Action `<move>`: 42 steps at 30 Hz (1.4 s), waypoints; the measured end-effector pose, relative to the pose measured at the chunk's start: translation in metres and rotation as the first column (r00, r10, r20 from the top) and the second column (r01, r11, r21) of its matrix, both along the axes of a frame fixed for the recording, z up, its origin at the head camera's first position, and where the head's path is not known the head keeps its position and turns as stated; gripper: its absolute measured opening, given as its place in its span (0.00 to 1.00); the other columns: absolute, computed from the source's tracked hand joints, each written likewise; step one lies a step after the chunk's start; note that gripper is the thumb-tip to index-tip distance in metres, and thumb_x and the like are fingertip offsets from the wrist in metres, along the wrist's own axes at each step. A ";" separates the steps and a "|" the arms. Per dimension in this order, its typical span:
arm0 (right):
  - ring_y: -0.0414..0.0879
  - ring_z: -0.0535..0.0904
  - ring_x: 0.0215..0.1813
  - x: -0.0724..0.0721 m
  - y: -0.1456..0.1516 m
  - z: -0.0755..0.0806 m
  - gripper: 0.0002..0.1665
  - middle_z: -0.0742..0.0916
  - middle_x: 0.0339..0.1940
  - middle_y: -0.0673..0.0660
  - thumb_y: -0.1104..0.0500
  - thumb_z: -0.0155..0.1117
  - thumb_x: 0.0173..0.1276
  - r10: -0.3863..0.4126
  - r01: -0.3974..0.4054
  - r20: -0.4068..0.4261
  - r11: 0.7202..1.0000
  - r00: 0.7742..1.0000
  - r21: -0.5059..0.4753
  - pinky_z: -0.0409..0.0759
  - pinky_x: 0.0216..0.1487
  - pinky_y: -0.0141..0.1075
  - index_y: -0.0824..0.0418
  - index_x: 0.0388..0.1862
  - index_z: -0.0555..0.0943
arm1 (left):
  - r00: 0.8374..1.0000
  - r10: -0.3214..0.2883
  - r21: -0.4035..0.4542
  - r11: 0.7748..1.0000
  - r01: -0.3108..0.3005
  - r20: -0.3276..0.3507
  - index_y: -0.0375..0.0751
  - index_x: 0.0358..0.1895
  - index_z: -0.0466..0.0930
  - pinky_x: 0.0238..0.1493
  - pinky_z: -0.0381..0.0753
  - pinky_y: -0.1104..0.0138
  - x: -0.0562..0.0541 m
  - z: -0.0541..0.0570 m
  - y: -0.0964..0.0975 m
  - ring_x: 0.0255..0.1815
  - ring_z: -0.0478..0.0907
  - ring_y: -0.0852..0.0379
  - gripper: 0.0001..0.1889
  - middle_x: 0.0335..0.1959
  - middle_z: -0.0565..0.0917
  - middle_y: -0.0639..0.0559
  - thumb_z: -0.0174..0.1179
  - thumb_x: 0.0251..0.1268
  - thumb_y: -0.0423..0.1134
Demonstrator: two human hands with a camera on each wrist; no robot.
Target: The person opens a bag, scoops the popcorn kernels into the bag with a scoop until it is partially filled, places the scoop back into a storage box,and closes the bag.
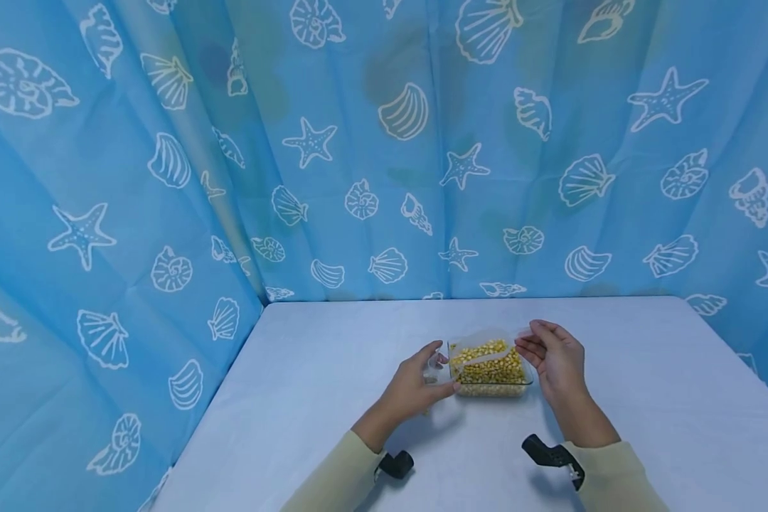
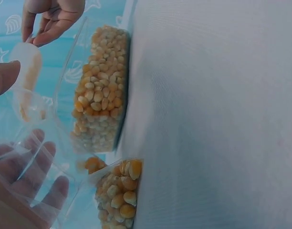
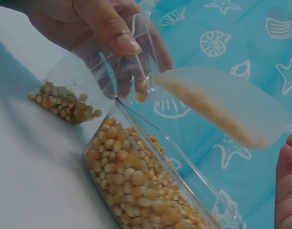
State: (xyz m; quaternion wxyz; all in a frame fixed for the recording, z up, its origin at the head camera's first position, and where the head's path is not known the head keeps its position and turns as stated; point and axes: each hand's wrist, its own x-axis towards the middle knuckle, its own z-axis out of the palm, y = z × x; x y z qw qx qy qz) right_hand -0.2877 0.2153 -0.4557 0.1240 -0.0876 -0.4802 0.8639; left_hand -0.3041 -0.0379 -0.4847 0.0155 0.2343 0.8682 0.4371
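Note:
My left hand (image 1: 404,390) holds a clear zip-top bag (image 3: 65,81) by its mouth, its thumb on the near edge. Corn kernels (image 3: 60,104) lie in the bag's lower end, which hangs beside the glass container (image 1: 493,390). That rectangular container holds many more kernels (image 3: 141,186). With its fingertips, my right hand (image 1: 558,361) pinches the handle of a translucent scoop (image 3: 241,102). Over the container the scoop is tilted, its tip at the bag's mouth, with kernels along its lower side. One kernel (image 3: 140,97) shows at the mouth, near the scoop tip.
A white-covered table (image 1: 281,398) carries the container. Blue curtains (image 1: 352,142) with white shell and starfish prints stand behind it and on the left. Black wrist mounts (image 1: 395,465) stick out from both sleeves.

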 end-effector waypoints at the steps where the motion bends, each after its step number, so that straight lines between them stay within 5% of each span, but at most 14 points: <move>1: 0.46 0.85 0.36 0.000 0.000 0.001 0.16 0.85 0.33 0.56 0.55 0.64 0.70 -0.001 0.001 -0.003 1.000 1.000 0.005 0.82 0.43 0.38 0.64 0.49 0.74 | 1.000 -0.001 0.000 1.000 0.001 -0.002 0.49 0.74 0.61 0.57 0.72 0.55 0.000 0.000 0.000 0.55 0.73 0.62 0.43 0.53 0.80 0.57 0.70 0.56 0.55; 42: 0.45 0.85 0.36 -0.002 -0.002 0.010 0.18 0.85 0.34 0.55 0.53 0.64 0.70 -0.002 0.003 -0.009 0.994 1.000 0.110 0.82 0.43 0.36 0.63 0.50 0.74 | 0.999 0.002 0.014 1.000 -0.001 -0.036 0.50 0.73 0.62 0.57 0.74 0.54 0.002 0.001 0.000 0.56 0.74 0.62 0.42 0.54 0.80 0.59 0.70 0.56 0.55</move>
